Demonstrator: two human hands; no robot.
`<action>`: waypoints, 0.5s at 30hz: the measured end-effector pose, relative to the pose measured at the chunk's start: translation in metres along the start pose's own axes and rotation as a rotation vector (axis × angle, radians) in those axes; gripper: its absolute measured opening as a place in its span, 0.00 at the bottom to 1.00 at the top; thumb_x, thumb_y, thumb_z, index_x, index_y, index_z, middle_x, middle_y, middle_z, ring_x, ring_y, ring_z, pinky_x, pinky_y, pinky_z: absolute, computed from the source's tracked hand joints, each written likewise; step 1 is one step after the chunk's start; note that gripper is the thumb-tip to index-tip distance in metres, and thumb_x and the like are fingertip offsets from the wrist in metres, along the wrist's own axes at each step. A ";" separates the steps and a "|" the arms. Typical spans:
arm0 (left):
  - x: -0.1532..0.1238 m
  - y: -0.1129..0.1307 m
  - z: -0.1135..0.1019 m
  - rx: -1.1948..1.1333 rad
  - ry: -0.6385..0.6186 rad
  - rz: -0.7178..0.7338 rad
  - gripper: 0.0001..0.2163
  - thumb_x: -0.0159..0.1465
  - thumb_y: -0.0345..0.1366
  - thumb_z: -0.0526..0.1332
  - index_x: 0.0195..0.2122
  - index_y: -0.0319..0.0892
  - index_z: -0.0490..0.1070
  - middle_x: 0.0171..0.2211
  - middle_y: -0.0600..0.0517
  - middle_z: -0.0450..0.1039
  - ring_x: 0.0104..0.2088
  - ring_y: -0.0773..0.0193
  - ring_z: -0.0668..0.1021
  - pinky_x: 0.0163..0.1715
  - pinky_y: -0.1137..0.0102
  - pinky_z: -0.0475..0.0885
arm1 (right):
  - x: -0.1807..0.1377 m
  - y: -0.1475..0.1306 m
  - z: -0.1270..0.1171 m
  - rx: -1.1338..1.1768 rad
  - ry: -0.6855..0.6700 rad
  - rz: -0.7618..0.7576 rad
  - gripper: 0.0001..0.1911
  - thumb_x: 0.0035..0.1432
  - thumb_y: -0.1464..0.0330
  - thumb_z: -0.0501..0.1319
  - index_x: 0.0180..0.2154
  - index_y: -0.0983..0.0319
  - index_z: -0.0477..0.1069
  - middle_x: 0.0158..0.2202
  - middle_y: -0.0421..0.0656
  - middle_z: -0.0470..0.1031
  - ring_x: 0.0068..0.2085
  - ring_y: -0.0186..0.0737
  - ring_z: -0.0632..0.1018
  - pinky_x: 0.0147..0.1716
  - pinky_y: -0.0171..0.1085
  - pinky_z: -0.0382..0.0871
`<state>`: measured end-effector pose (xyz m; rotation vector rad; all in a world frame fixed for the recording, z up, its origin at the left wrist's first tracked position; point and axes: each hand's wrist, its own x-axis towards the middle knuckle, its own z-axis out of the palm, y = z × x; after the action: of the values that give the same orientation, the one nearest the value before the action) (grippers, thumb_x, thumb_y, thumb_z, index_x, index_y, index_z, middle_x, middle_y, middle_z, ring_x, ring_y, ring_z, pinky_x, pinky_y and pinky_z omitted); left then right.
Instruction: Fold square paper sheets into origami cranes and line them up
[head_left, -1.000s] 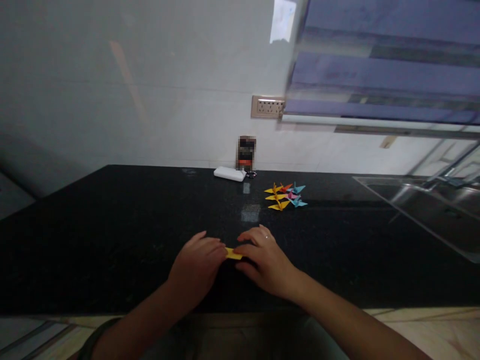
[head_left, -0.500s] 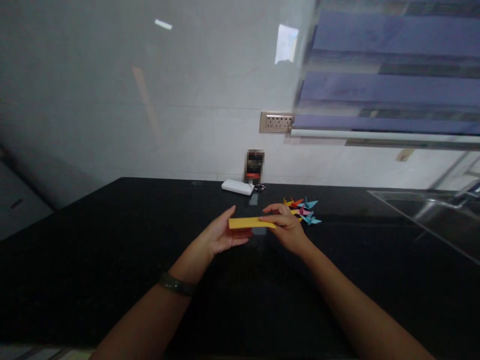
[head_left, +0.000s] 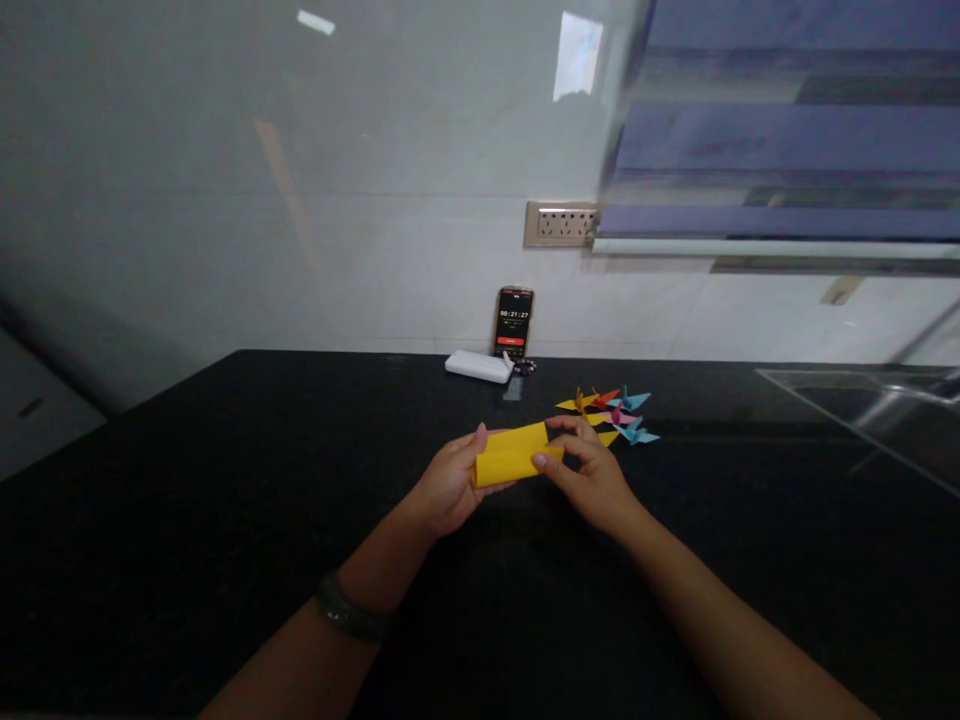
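Both hands hold a folded yellow paper point(head_left: 514, 455) above the black countertop point(head_left: 225, 480). My left hand point(head_left: 448, 487) grips its left end, thumb on top. My right hand point(head_left: 589, 475) pinches its right end between thumb and fingers. The paper is partly opened, its fold running left to right. Just behind my right hand lie several small folded paper cranes point(head_left: 615, 412) in yellow, orange, pink and blue.
A phone point(head_left: 514, 322) showing a timer leans upright against the tiled wall, with a white power bank point(head_left: 478, 366) in front of it. A wall socket point(head_left: 561, 224) is above. A steel sink point(head_left: 862, 410) lies at the right. Blue blinds hang top right.
The hands lifted the yellow paper off the countertop, where they had been pressing it flat. It was a thin strip half a second ago and now opens wider.
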<state>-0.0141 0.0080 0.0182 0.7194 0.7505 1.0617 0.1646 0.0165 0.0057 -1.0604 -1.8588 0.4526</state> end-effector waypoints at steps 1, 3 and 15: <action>-0.001 -0.001 0.000 0.006 -0.013 -0.019 0.17 0.60 0.44 0.52 0.41 0.35 0.69 0.38 0.42 0.72 0.35 0.59 0.75 0.31 0.67 0.72 | 0.000 0.003 0.003 0.014 0.010 0.029 0.08 0.50 0.64 0.60 0.26 0.62 0.70 0.43 0.47 0.65 0.46 0.44 0.67 0.46 0.44 0.60; -0.004 -0.003 0.001 0.036 -0.052 -0.041 0.21 0.59 0.49 0.52 0.41 0.35 0.69 0.39 0.41 0.71 0.36 0.58 0.75 0.30 0.66 0.73 | 0.000 0.006 0.006 0.044 0.009 0.064 0.09 0.48 0.64 0.61 0.24 0.63 0.69 0.41 0.47 0.66 0.44 0.43 0.69 0.44 0.43 0.62; -0.001 -0.020 -0.002 0.240 -0.049 0.068 0.18 0.50 0.34 0.65 0.42 0.36 0.68 0.40 0.44 0.72 0.39 0.58 0.74 0.33 0.68 0.72 | -0.004 0.007 0.013 0.332 0.017 0.346 0.10 0.45 0.63 0.62 0.26 0.63 0.66 0.30 0.41 0.67 0.30 0.35 0.69 0.30 0.34 0.63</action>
<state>-0.0059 0.0014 0.0013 0.9786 0.8248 1.0215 0.1582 0.0192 -0.0077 -1.1502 -1.5176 0.9163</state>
